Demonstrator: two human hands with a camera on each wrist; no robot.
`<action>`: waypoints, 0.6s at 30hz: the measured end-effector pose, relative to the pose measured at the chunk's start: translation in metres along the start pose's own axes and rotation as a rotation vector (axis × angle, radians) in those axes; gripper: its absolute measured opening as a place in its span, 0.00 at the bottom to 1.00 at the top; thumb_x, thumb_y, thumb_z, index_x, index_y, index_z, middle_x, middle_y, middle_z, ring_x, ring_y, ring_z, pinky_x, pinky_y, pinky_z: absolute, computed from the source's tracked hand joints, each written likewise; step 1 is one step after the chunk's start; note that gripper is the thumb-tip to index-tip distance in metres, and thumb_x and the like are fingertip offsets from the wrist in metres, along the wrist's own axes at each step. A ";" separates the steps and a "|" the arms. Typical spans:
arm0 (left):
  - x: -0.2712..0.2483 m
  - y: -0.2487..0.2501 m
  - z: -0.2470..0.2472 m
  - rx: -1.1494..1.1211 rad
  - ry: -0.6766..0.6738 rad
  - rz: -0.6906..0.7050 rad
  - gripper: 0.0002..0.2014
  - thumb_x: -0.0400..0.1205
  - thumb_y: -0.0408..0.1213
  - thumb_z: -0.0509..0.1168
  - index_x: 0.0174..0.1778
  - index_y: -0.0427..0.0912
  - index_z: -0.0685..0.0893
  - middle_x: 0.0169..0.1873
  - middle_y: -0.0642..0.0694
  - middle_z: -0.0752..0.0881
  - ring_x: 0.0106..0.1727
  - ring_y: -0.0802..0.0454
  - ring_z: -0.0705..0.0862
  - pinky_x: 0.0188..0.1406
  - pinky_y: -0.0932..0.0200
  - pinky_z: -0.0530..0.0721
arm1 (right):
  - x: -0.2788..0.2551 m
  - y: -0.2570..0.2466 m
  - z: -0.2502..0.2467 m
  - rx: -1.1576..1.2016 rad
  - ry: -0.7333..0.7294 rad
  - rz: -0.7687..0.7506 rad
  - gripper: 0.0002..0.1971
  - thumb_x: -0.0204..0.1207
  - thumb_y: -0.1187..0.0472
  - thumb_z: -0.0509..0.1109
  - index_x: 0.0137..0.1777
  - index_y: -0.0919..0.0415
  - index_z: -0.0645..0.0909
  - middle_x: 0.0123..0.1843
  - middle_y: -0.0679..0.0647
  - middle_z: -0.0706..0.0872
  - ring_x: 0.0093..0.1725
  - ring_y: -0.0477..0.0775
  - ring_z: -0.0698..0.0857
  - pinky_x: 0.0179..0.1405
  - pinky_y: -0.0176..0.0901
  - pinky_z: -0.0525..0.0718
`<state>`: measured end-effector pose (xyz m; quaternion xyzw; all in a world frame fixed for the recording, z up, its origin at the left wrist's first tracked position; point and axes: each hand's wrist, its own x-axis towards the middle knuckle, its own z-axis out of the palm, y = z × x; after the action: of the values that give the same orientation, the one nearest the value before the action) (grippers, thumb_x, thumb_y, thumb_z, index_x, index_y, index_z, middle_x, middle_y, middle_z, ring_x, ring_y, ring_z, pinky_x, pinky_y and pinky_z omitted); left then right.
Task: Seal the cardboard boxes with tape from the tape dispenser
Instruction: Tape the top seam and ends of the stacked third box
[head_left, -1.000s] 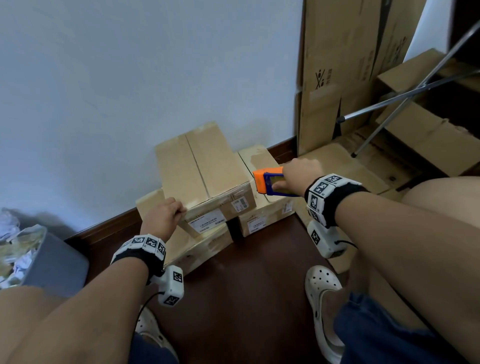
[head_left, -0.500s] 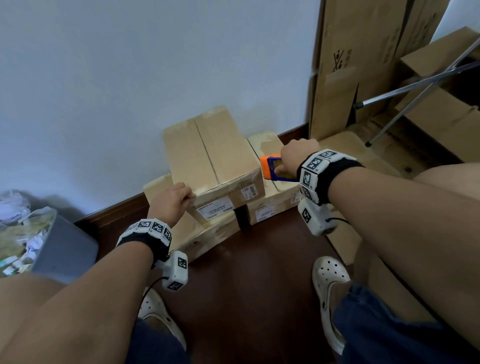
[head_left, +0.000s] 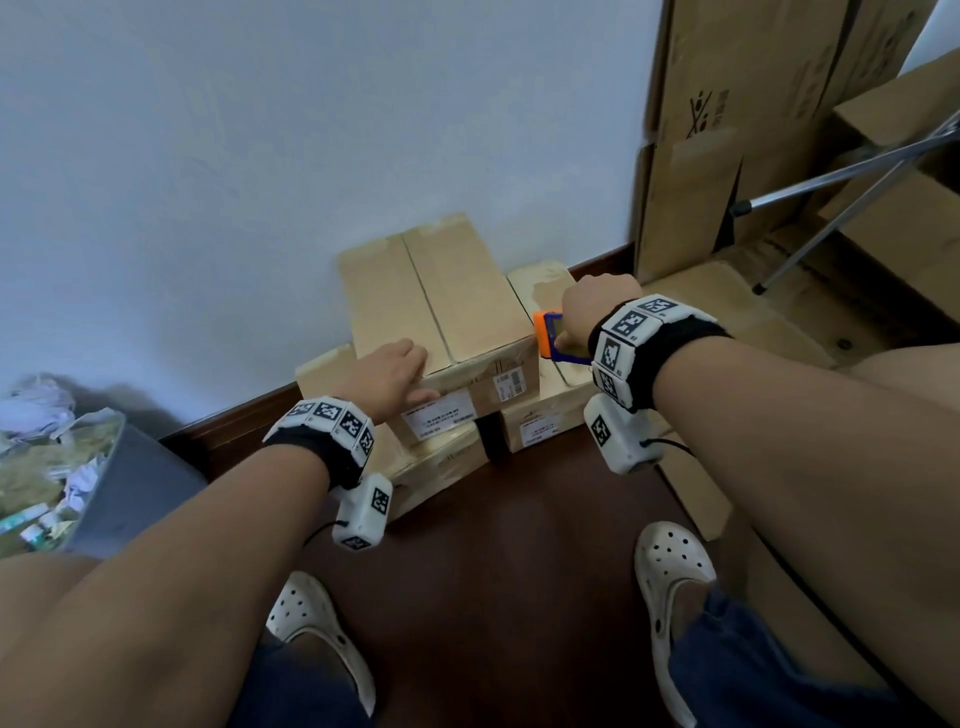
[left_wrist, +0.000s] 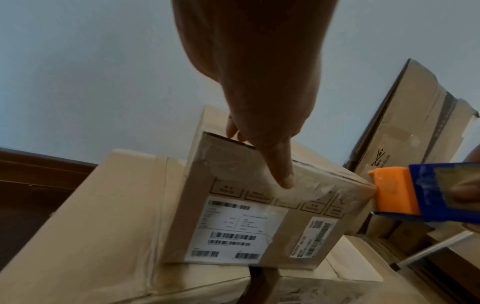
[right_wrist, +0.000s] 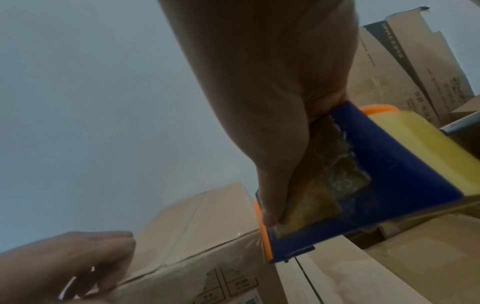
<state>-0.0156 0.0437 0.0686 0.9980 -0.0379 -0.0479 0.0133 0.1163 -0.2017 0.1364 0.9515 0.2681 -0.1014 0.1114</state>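
Head view. Left hand (head_left: 390, 375) lies flat, fingers fairly straight, on the near left corner of the top cardboard box (head_left: 436, 317), thumb over the front edge. Right hand (head_left: 592, 312) is wrapped round the blue-and-orange tape dispenser (head_left: 551, 340), its orange nose touching the box's near right corner. The top box sits on two lower boxes (head_left: 545, 415) against the wall. Grey bin (head_left: 140, 483) at far left holds crumpled paper and scraps. Flattened cartons (head_left: 727, 130) lean at right.

Left wrist view. Thumb (left_wrist: 283, 172) presses the upper front face, where clear tape already looks stuck down above the shipping label (left_wrist: 233, 228). Dispenser nose (left_wrist: 392, 191) butts the right front corner. What the boxes hold is not visible; the flaps are closed.

Right wrist view. Fingers curl through the dispenser frame (right_wrist: 363, 185); the yellowish tape roll (right_wrist: 426, 144) is behind. The top seam (right_wrist: 187, 222) looks untaped.

Risks, as judgement: the top box bridges two lower ones, so a sideways pull on the dispenser could skew or slide it if the left hand eases off. Tape pulled at an angle may wrinkle or miss the seam. The cutter edge is near the thumb's line.
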 end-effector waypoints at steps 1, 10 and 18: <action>0.007 0.001 0.000 0.018 -0.041 -0.018 0.18 0.82 0.56 0.62 0.42 0.44 0.70 0.42 0.48 0.73 0.41 0.48 0.75 0.39 0.56 0.71 | 0.000 0.000 -0.002 -0.007 -0.007 0.002 0.15 0.76 0.54 0.68 0.30 0.57 0.72 0.30 0.50 0.76 0.26 0.50 0.74 0.23 0.37 0.67; 0.032 -0.016 0.001 0.034 -0.230 0.033 0.21 0.82 0.59 0.57 0.36 0.44 0.69 0.37 0.47 0.76 0.39 0.47 0.77 0.37 0.56 0.71 | 0.017 -0.012 -0.009 0.063 -0.146 0.125 0.12 0.68 0.51 0.74 0.36 0.60 0.80 0.35 0.57 0.83 0.39 0.63 0.85 0.51 0.65 0.85; 0.061 0.011 -0.002 -0.021 -0.212 -0.172 0.28 0.79 0.66 0.55 0.32 0.42 0.75 0.30 0.46 0.79 0.34 0.48 0.77 0.35 0.55 0.74 | 0.011 -0.006 -0.008 0.082 -0.121 0.096 0.14 0.70 0.52 0.72 0.30 0.59 0.76 0.31 0.53 0.80 0.31 0.56 0.82 0.41 0.47 0.83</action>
<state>0.0442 0.0283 0.0648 0.9867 0.0471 -0.1547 0.0157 0.1234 -0.1897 0.1399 0.9592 0.2105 -0.1643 0.0932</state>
